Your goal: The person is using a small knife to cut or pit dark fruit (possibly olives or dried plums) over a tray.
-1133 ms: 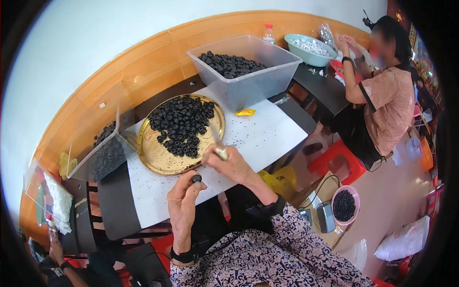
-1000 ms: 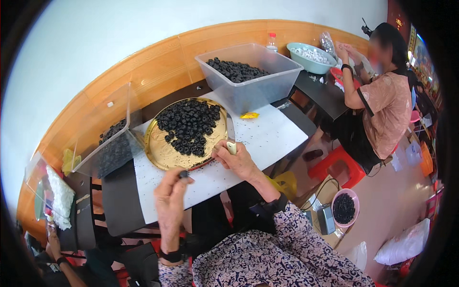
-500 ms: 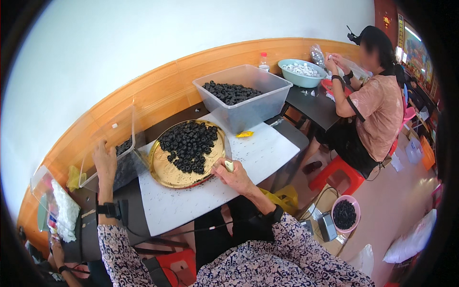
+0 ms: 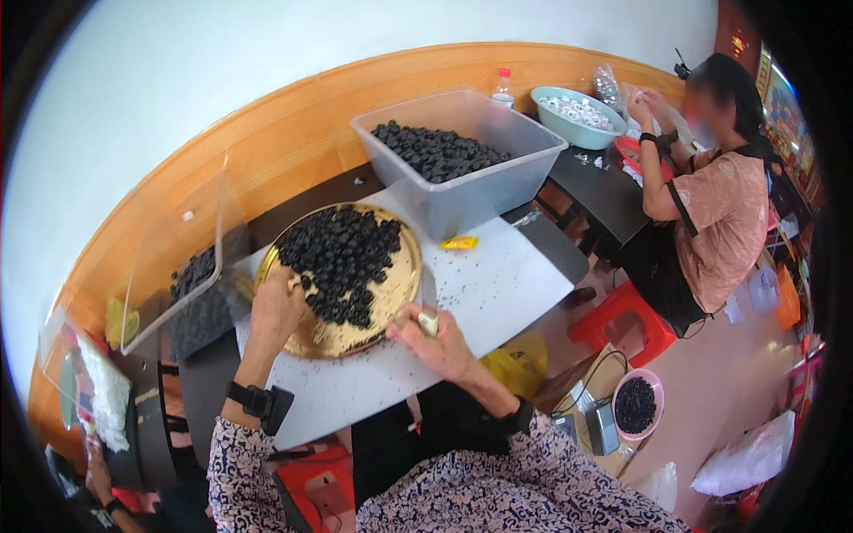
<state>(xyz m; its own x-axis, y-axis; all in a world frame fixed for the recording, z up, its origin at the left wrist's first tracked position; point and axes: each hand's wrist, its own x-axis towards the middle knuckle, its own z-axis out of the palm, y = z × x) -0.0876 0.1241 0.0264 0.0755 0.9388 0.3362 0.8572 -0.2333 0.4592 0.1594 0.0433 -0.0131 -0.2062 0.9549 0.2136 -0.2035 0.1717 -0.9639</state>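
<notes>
A round gold tray [image 4: 410, 284] lies on a white board [image 4: 480, 289] in front of me, heaped with small black ring-like parts [image 4: 342, 258]. At the tray's left rim is my left hand [image 4: 277, 313], its fingers curled together beside the heap; whether a part is between them is hidden. My right hand [image 4: 435, 345] is closed around a small tool with a pale handle [image 4: 428, 322], by the tray's lower right rim. The tool's working end cannot be made out.
Behind the tray stands a clear bin [image 4: 484, 191] of black parts; another clear bin [image 4: 173, 306] is at left. A yellow packet [image 4: 459, 242] lies on the board. At right, a co-worker [image 4: 715, 195] sits by a green basin [image 4: 577, 133]. A pink bucket [image 4: 657, 404] stands low right.
My left hand has moved from the left bin over to the tray's left rim, its fingers now curled. My right hand stays by the tray with the tool. The view has shifted slightly.
</notes>
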